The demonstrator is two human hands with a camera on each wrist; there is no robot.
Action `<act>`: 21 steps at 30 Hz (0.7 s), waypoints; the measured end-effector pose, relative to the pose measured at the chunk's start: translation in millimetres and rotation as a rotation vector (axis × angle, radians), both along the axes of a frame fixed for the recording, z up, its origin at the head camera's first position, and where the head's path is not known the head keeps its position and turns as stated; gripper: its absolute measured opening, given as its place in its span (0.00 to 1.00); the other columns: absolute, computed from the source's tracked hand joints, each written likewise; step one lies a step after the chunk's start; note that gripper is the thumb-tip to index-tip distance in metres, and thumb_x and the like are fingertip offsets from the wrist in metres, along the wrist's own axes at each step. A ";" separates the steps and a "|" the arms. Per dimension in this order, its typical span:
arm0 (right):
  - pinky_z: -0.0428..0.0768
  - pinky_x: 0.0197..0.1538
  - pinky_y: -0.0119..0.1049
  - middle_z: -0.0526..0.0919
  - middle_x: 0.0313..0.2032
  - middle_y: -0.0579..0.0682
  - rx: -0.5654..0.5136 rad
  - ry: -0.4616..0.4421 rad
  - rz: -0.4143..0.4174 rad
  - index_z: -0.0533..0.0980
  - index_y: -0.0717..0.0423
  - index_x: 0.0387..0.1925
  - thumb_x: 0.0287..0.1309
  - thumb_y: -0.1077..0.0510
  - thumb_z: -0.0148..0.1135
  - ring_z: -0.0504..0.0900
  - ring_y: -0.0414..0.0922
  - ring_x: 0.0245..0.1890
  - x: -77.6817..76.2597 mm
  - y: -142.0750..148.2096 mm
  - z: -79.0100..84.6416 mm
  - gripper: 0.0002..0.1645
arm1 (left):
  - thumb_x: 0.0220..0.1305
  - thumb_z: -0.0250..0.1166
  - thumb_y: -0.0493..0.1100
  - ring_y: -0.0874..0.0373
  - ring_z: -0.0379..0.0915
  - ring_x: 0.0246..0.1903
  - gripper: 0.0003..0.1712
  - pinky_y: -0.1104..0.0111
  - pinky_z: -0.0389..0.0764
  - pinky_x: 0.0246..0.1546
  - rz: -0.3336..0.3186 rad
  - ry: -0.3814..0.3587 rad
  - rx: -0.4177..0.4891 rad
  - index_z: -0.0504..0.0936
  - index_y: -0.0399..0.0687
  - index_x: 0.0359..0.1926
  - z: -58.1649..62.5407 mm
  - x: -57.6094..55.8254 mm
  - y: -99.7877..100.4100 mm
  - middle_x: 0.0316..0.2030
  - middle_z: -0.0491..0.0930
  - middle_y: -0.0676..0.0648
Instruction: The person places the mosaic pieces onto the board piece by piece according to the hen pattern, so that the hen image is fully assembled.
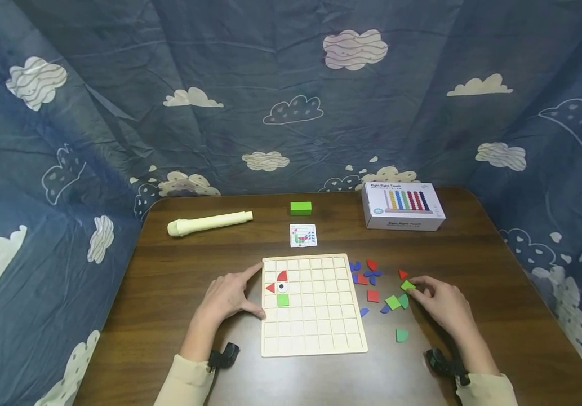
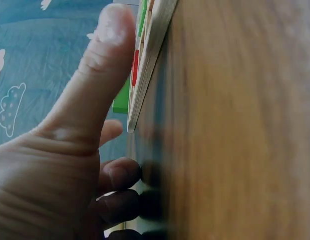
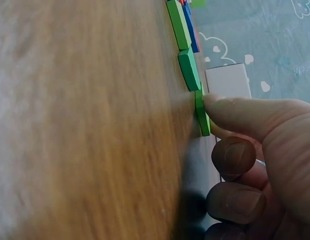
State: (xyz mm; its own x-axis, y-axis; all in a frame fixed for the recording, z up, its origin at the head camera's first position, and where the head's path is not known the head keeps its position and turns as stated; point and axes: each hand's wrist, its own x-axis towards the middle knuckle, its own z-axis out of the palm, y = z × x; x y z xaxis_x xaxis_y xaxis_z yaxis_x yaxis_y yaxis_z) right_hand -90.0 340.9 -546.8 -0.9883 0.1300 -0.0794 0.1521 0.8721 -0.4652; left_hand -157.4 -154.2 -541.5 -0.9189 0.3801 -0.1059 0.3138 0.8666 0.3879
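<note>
Cloud-print curtain (image 1: 230, 67) hanging behind wooden counter (image 1: 138, 332). Left hand (image 1: 227, 296) touching grid board (image 1: 311, 327), fingers spread wide. Right hand (image 1: 444, 304) pinching green square tile (image 1: 408, 285) right of board; light edge grip probably helping keep it level.

left grip (image 1: 223, 298) | thumb (image 2: 92, 75) and index (image 1: 252, 271) spread | right grip (image 1: 444, 305) | fingers (image 3: 235, 202) curled

backdrop (image 1: 230, 67): blue, creased, cloud-printed | table (image 1: 143, 304): brown wood grain, rounded far corners | light: pale sheen (image 1: 321, 383) nearside
</note>
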 end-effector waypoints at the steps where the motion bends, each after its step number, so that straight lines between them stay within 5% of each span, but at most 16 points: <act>1: 0.59 0.25 0.36 0.70 0.21 0.45 -0.004 0.001 0.000 0.83 0.55 0.59 0.71 0.45 0.66 0.66 0.43 0.21 0.2 0.6 -0.3 0.24 | 0.23 0.84 0.76 0.59 0.67 0.27 0.74 0.66 0.66 0.26 0.001 0.001 -0.010 0.70 0.66 0.79 0.9 -0.1 1.0 0.42 0.90 0.49; 4: 0.59 0.26 0.36 0.70 0.21 0.45 -0.010 -0.005 -0.003 0.82 0.56 0.60 0.70 0.46 0.68 0.66 0.43 0.21 1.1 1.4 -0.5 0.25 | 0.25 0.84 0.77 0.57 0.72 0.31 0.73 0.64 0.72 0.30 0.001 0.007 -0.044 0.71 0.66 0.78 2.3 0.6 4.1 0.58 0.89 0.45; 21: 0.62 0.26 0.35 0.72 0.22 0.46 -0.020 0.027 -0.014 0.83 0.64 0.56 0.66 0.54 0.71 0.67 0.43 0.22 0.3 8.0 -3.1 0.22 | 0.27 0.85 0.74 0.55 0.70 0.30 0.72 0.65 0.67 0.29 0.020 -0.010 -0.034 0.71 0.63 0.78 2.6 1.0 7.4 0.57 0.89 0.43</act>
State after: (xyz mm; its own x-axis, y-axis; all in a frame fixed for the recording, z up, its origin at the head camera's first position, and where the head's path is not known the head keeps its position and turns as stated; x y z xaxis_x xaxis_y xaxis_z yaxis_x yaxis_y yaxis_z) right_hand -89.7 348.9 -549.9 -0.9882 0.1426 -0.0555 0.1514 0.8605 -0.4865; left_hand -156.5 -146.8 -538.9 -0.9251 0.3577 -0.1272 0.2927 0.8855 0.3609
